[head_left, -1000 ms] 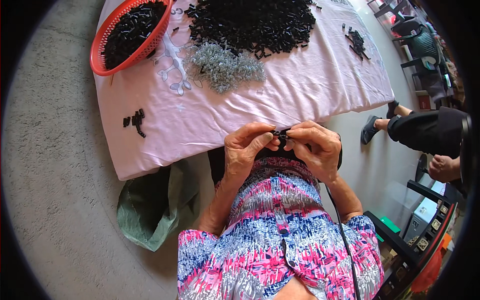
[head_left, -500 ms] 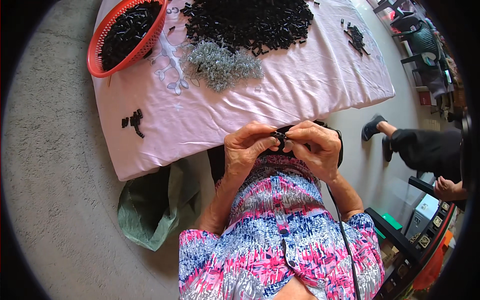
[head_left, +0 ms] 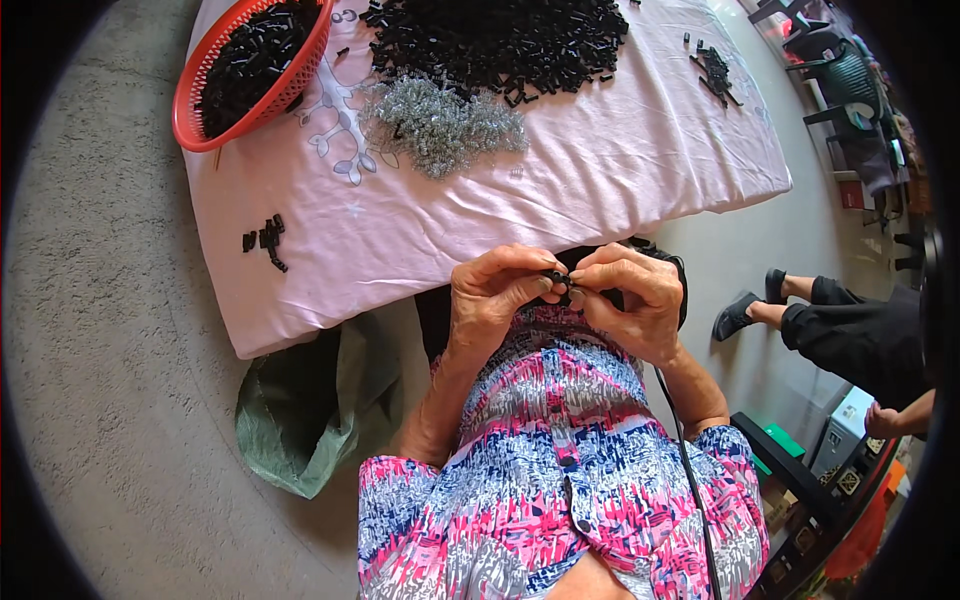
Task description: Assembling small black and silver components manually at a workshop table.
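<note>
Between my fingertips, just off the table's near edge, is a small black plastic part (head_left: 557, 277). My left hand (head_left: 497, 290) pinches one end of it, and my right hand (head_left: 632, 290) pinches the other. Most of the part is hidden by my fingers, so its exact shape cannot be made out. Beyond my hands, a pile of small clear-silvery springs (head_left: 450, 130) lies on the pink cloth. Behind that spreads a large heap of short black plastic pieces (head_left: 500, 45).
A red plastic basket (head_left: 187, 120) of black pieces stands at the far left of the cloth-covered table (head_left: 400, 235). Small black clusters lie near the left edge (head_left: 268, 240) and far right (head_left: 715, 75). A green sack (head_left: 300, 440) sits below. A person (head_left: 850, 325) walks at right.
My fingers have shifted slightly around the black part, the right fingertips closing in on it. At the right, the other person's legs and feet have moved.
</note>
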Tool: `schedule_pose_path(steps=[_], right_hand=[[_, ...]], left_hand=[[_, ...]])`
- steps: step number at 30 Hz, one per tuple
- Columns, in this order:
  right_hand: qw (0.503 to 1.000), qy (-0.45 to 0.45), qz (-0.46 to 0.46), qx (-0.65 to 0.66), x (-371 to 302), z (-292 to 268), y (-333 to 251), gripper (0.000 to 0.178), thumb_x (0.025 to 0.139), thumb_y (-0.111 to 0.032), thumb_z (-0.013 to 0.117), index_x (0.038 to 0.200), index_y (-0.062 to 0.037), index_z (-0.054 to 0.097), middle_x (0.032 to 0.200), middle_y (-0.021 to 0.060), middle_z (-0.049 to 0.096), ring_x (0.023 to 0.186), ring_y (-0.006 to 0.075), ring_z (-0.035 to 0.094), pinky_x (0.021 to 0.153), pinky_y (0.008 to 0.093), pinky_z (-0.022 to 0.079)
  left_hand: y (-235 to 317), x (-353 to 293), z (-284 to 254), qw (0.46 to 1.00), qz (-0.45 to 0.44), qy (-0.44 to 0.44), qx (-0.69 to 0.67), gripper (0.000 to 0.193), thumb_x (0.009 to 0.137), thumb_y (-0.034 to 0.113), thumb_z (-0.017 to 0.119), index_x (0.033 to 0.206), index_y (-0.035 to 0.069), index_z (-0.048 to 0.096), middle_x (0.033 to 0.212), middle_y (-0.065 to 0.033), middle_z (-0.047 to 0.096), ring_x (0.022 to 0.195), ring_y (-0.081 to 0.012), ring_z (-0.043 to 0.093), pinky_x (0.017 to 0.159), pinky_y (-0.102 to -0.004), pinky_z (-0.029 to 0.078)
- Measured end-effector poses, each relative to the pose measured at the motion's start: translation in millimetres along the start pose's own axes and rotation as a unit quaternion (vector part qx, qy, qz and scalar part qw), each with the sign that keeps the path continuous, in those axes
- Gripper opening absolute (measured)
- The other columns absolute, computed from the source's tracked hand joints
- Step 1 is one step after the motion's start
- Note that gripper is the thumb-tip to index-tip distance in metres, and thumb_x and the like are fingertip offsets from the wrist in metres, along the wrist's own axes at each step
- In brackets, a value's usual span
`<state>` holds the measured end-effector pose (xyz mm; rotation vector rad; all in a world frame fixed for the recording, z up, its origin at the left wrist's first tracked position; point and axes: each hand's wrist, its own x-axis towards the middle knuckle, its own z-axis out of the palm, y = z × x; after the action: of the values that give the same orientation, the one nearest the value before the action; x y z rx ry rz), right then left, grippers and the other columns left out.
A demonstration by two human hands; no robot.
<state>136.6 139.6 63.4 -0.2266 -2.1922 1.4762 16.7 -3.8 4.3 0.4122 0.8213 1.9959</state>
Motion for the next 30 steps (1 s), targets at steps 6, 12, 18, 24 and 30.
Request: schedule_pose_path(steps=[6,12,18,24,30], right_hand=[[1.000,0.017,0.003,-0.020,-2,2,0,0.022,0.067,0.011,0.071,0.087,0.0025,0.068,0.082,0.0129,0.069,0.069,0.0176,0.068,0.059,0.0265,0.053],[0.996,0.053,-0.042,-0.066,-3,6,2,0.023,0.066,0.009,0.072,0.087,0.0001,0.068,0.081,0.0107,0.068,0.067,0.0194,0.069,0.058,0.0285,0.053],[0.987,0.073,-0.083,-0.117,-2,11,0,0.025,0.065,0.011,0.071,0.087,0.0005,0.065,0.078,0.0115,0.066,0.064,0.0220,0.066,0.056,0.0297,0.052],[0.986,0.069,-0.107,-0.109,-4,12,1,0.026,0.064,0.011,0.072,0.087,0.0017,0.065,0.078,0.0127,0.065,0.064,0.0227,0.066,0.056,0.0302,0.052],[0.991,0.059,-0.094,-0.081,-4,10,-1,0.026,0.067,0.009,0.076,0.090,0.0020,0.067,0.081,0.0132,0.067,0.068,0.0216,0.067,0.058,0.0290,0.053]], left_hand=[[0,1,4,0.996,0.064,-0.021,0.065,0.022,0.085,-0.014,0.063,0.105,-0.004,0.067,0.105,-0.0151,0.066,0.091,-0.0194,0.069,0.082,-0.0282,0.058],[1,-3,9,0.998,0.040,-0.002,0.055,0.022,0.085,-0.015,0.063,0.104,-0.004,0.066,0.106,-0.0154,0.066,0.091,-0.0191,0.068,0.083,-0.0289,0.058],[-5,-6,17,0.990,0.090,0.013,0.104,0.019,0.087,-0.012,0.063,0.104,-0.004,0.065,0.105,-0.0153,0.065,0.091,-0.0185,0.067,0.081,-0.0286,0.059],[-11,-10,20,0.994,0.071,0.031,0.075,0.018,0.088,-0.011,0.063,0.104,-0.004,0.065,0.105,-0.0151,0.065,0.092,-0.0179,0.067,0.081,-0.0284,0.059],[-10,-10,12,0.997,0.069,0.024,0.036,0.018,0.088,-0.010,0.064,0.103,-0.003,0.066,0.105,-0.0149,0.065,0.093,-0.0174,0.066,0.078,-0.0261,0.059]])
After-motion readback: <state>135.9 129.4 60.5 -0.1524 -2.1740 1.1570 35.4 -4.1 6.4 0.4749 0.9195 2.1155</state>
